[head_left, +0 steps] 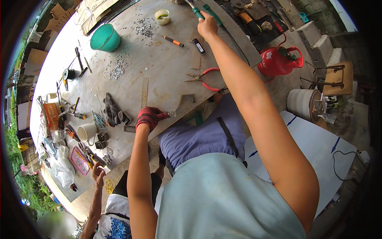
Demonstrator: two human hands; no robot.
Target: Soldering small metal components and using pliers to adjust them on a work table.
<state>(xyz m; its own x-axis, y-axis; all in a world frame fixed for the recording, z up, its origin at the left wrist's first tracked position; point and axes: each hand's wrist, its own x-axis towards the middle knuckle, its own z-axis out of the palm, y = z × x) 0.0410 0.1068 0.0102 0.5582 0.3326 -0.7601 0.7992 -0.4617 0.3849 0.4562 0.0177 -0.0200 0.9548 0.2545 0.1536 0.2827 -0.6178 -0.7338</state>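
The bench (167, 67) is a wide grey sheet of worn board, and everything here is placed against it. At its near edge the left hand (148, 118), in a red knit glove, has its fingers (159, 116) clamped on the end of a small angled metal bracket (184, 99) that lies flat on the bench and reaches away from the glove toward the bench's middle. Just beyond the bracket, further in from the near edge, lie red-handled pliers (203, 77), and beside the bracket, toward the bench's left, a steel ruler (144, 92) lies lengthwise.

At the far edge of the bench the bare right hand (207, 26) is stretched out at full arm's length, its fingers curled shut around the handles of a green-handled tool (202, 11); the tool's head runs out of view. Near that hand on the bench are a black rectangular lighter-like block (199, 46) and an orange-handled screwdriver (174, 41).

Toward the bench's far left stand a teal bowl (105, 38) and a scatter of small metal bits (117, 70). A dark work glove (112, 110) and a white mug (87, 132) lie near the left part of the near edge. Off the bench's right side stands a red gas canister (278, 60). Another person's hand (98, 172) touches the bench's near left corner.
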